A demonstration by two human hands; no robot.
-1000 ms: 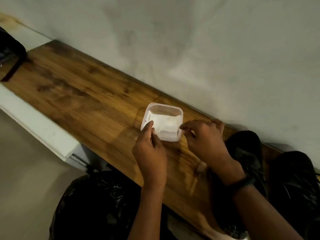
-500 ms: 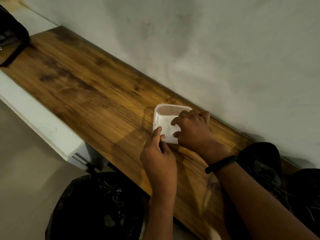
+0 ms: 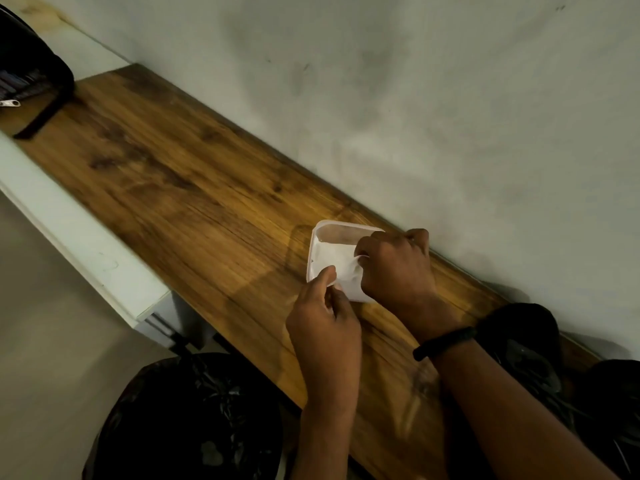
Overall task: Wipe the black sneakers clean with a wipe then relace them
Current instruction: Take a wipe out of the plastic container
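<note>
A small clear plastic tub of white wipes sits on the wooden shelf close to the wall. My left hand pinches the tub's near rim and steadies it. My right hand reaches into the tub, its fingers closed on the top wipe, which is lifted and creased. Two black sneakers stand on the shelf at the far right, one partly behind my right forearm, the other cut by the frame edge.
A bin lined with a black bag stands below the shelf's front edge. A black zipped bag lies at the shelf's far left end. A white ledge runs along the front. The grey wall backs the shelf.
My right hand moved from the tub's right rim into the tub and closed on a wipe. My left hand stayed on the near rim. The view shifted left.
</note>
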